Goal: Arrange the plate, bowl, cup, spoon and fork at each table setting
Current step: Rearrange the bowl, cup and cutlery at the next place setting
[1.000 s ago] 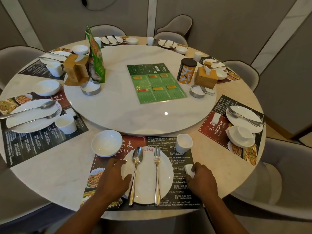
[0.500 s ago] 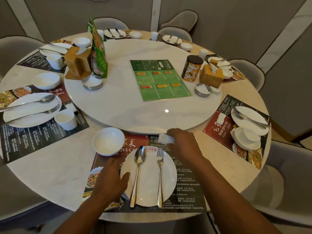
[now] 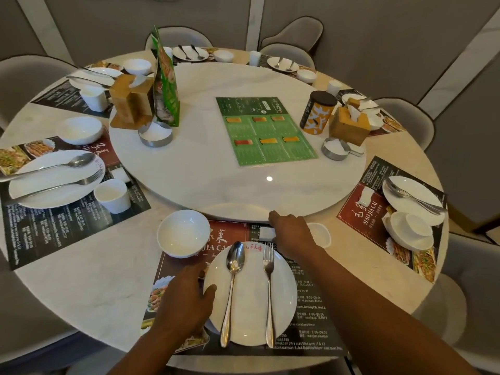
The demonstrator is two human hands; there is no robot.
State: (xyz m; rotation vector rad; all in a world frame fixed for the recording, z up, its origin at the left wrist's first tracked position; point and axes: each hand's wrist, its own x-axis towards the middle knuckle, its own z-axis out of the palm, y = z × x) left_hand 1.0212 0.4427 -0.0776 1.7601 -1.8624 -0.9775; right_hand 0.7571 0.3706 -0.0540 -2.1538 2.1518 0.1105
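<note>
The round marble desk (image 3: pixel 81 280) is being filled at frame centre by a raised round turntable (image 3: pixel 203 163). Printed placemats (image 3: pixel 311 299) are being carried along its rim at lower centre, left and right, and a white bowl (image 3: pixel 184 234) is being borne at the lower-centre mat's upper-left corner.

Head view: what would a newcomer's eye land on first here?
Probably the two hands at the nearest setting: the left hand grips the left rim of the white plate, which carries a spoon and fork side by side, while the right hand covers one end of a small white packet beyond it. Next, the big marble turntable mid-table, with a green menu lying flat on it.
</note>
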